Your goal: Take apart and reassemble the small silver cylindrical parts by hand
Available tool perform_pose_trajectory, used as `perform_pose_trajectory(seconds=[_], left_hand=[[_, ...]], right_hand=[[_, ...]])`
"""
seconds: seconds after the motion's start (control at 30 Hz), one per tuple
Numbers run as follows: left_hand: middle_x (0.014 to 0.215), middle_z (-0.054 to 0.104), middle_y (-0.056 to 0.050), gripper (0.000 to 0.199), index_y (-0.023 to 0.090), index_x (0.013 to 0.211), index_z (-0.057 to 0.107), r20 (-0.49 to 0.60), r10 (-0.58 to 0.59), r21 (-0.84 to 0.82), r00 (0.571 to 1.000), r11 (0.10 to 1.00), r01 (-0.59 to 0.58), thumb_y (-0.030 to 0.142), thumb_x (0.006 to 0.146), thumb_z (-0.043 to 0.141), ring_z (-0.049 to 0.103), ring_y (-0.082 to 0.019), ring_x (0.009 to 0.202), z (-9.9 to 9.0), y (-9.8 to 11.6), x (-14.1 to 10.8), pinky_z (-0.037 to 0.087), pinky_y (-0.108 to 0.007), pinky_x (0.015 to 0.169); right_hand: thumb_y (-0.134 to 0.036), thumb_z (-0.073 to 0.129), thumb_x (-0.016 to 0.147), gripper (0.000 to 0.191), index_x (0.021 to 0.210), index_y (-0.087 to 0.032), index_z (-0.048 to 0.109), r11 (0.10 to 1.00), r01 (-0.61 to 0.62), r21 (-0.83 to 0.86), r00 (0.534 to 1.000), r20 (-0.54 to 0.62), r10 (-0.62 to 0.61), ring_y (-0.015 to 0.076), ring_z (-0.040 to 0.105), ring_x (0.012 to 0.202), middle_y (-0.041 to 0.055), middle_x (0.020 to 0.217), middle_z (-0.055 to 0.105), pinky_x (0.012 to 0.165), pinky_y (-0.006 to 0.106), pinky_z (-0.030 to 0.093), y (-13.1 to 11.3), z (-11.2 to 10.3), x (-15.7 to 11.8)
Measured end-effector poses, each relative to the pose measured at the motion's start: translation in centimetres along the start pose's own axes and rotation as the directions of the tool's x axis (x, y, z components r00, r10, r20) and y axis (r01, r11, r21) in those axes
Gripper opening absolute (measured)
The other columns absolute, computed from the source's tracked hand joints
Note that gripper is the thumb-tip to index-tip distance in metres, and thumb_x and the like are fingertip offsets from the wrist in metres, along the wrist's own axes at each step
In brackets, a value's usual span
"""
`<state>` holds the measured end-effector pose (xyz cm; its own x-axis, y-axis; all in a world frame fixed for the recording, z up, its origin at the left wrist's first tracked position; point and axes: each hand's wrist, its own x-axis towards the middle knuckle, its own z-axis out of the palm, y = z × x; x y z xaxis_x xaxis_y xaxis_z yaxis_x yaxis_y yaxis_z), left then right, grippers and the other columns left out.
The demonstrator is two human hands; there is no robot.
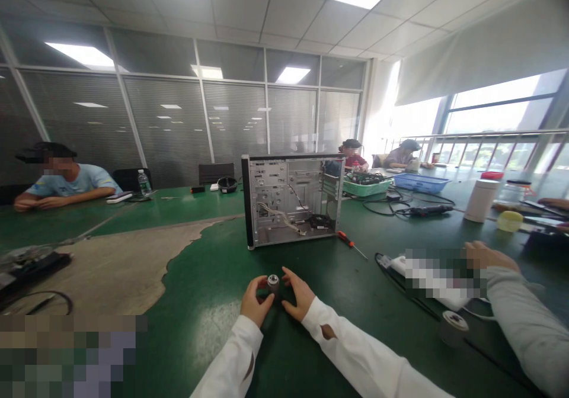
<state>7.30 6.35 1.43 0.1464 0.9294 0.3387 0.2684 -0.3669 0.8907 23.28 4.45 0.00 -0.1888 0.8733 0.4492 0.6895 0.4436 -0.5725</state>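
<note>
My left hand (256,301) has its thumb and fingers round a small grey cylinder (273,283) with a silvery top marked by dark spots, upright at the table. What exactly the cylinder is, I cannot make out. Just to its right, my right hand (299,294) is open, thumb and fingers apart, with nothing in it. Beyond both hands stands an open computer case (293,202), with loose cables and a metal frame inside. A red-and-black screwdriver (351,244) lies by its right lower corner.
On the green table (213,262), a brown torn patch (128,262) spreads left. At right are a white power strip (438,282), another grey cylinder (454,328) and a co-worker's arm (511,303). Farther back are a green basket (367,188), a blue basket (420,183) and a white bottle (480,199).
</note>
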Motion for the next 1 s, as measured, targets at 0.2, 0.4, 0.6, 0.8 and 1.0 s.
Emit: perform_pose_trajectory(seconds=[0.2, 0.4, 0.6, 0.8, 1.0], left_hand=[[0.095, 0.058, -0.009, 0.041, 0.015, 0.095, 0.050, -0.021, -0.010, 0.048, 1.000, 0.999, 0.011, 0.020, 0.055, 0.059, 0.053, -0.022, 0.089, 0.0, 0.5, -0.2, 0.044, -0.028, 0.059], [0.097, 0.057, -0.008, 0.049, 0.017, 0.107, 0.042, -0.023, 0.136, 0.194, 0.990, 0.973, -0.129, 0.020, 0.060, 0.056, 0.051, -0.021, 0.092, 0.2, -0.1, 0.1, 0.044, -0.034, 0.070], [0.100, 0.055, -0.007, 0.043, 0.017, 0.103, 0.046, 0.080, 0.346, 0.448, 0.935, 0.825, -0.344, 0.014, 0.061, 0.055, 0.047, -0.022, 0.095, 0.7, -0.4, 0.5, 0.037, -0.039, 0.083], [0.101, 0.055, -0.007, 0.044, 0.018, 0.105, 0.044, 0.097, 0.318, 0.501, 0.943, 0.803, -0.323, 0.013, 0.063, 0.053, 0.047, -0.021, 0.093, 0.8, -0.4, 0.7, 0.039, -0.038, 0.080], [0.099, 0.055, -0.007, 0.040, 0.018, 0.102, 0.045, 0.114, 0.339, 0.484, 0.934, 0.802, -0.350, 0.013, 0.063, 0.052, 0.048, -0.021, 0.091, 0.6, -0.4, 0.6, 0.039, -0.038, 0.080]], right_hand=[[-0.013, 0.051, 0.053, 0.079, 0.125, -0.017, 0.018, 0.996, 0.084, 0.026, 0.996, 0.008, -0.084, 0.0208, 0.044, 0.094, 0.0099, 0.117, 0.037, 0.083, 0.038, 0.035, -0.8, -0.1, 0.0], [-0.014, 0.049, 0.056, 0.078, 0.126, -0.016, 0.015, 0.988, 0.134, 0.070, 0.991, -0.010, -0.134, 0.0193, 0.044, 0.095, 0.0103, 0.120, 0.034, 0.085, 0.037, 0.035, -1.5, -0.7, 0.1], [-0.010, 0.045, 0.053, 0.079, 0.126, -0.014, 0.016, 0.977, 0.192, 0.091, 0.981, -0.007, -0.192, 0.0223, 0.035, 0.108, 0.0105, 0.118, 0.037, 0.091, 0.038, 0.031, -1.9, -0.7, 1.2], [-0.009, 0.044, 0.052, 0.080, 0.126, -0.013, 0.015, 0.974, 0.198, 0.106, 0.980, -0.009, -0.199, 0.0227, 0.035, 0.108, 0.0110, 0.119, 0.036, 0.092, 0.038, 0.030, -1.9, -0.5, 1.6], [-0.008, 0.043, 0.051, 0.079, 0.126, -0.012, 0.016, 0.973, 0.205, 0.109, 0.979, -0.012, -0.205, 0.0221, 0.036, 0.107, 0.0110, 0.118, 0.037, 0.093, 0.038, 0.029, -1.4, -0.2, 1.5]])
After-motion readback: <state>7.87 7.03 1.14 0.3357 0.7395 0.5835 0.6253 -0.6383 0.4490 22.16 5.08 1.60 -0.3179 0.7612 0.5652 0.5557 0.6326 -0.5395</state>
